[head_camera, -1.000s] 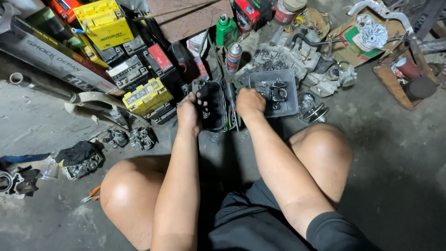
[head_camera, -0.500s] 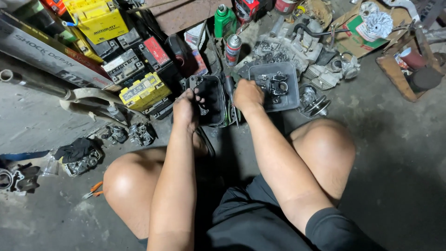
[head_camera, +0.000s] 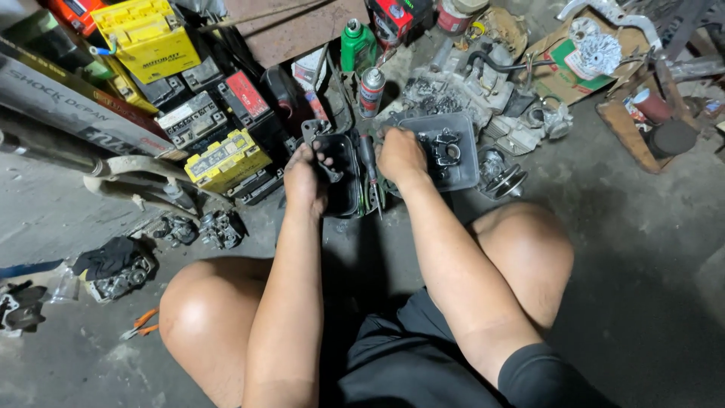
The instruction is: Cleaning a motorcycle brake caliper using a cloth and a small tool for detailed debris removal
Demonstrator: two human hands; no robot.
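Observation:
My left hand [head_camera: 305, 180] lies on the left rim of a black tray [head_camera: 343, 181] on the floor, fingers curled over the edge into it. My right hand [head_camera: 400, 156] is at the near left corner of a grey plastic tray [head_camera: 461, 170] that holds metal engine parts [head_camera: 445, 149]. Its fingers are hidden behind the back of the hand. Screwdrivers [head_camera: 370, 162] lie between the two trays. I squat with both knees wide apart.
Yellow and black batteries [head_camera: 225, 160] are stacked at the left. A green bottle [head_camera: 356, 47] and a spray can [head_camera: 371, 91] stand behind the trays. Engine parts [head_camera: 483, 94] lie at the back right, carburettors [head_camera: 198, 229] at the left, orange pliers [head_camera: 140, 325] near my left knee.
Both hands stay at the two trays. My left hand has shifted slightly along the black tray's rim, and my right hand sits a little nearer the grey tray's corner.

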